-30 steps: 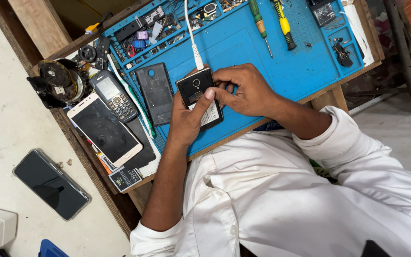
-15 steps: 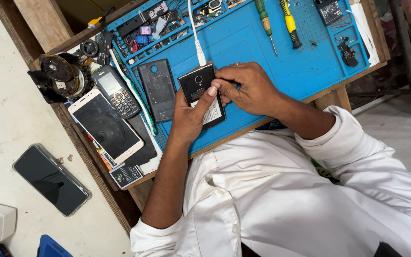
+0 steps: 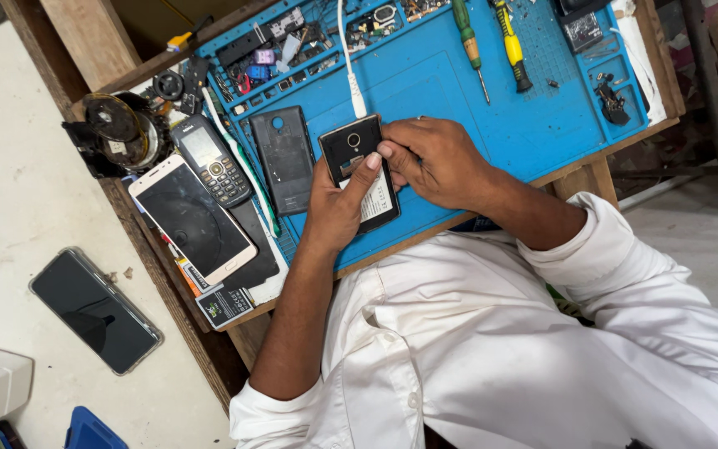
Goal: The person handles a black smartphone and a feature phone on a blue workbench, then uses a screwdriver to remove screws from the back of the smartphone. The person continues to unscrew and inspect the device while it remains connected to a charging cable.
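Observation:
A black phone [image 3: 354, 150] with its back cover off lies on the blue work mat [image 3: 450, 91], a white battery [image 3: 380, 199] showing in its lower half. A white cable [image 3: 349, 62] is plugged into its top end. My left hand [image 3: 334, 212] grips the phone from the left, thumb lying across the battery. My right hand [image 3: 438, 162] rests against the phone's right edge, fingertips touching it near the top of the battery. A dark back cover [image 3: 282, 158] lies just left of the phone.
Left of the mat lie a white-framed smartphone [image 3: 193, 218], a keypad phone [image 3: 212, 160] and a battery [image 3: 224, 304]. Two screwdrivers [image 3: 492, 41] and small parts sit at the mat's far side. Another dark phone [image 3: 95, 309] lies on the floor.
Both hands stay on the phone. My left thumb has shifted slightly over the battery, and the view has drifted a little.

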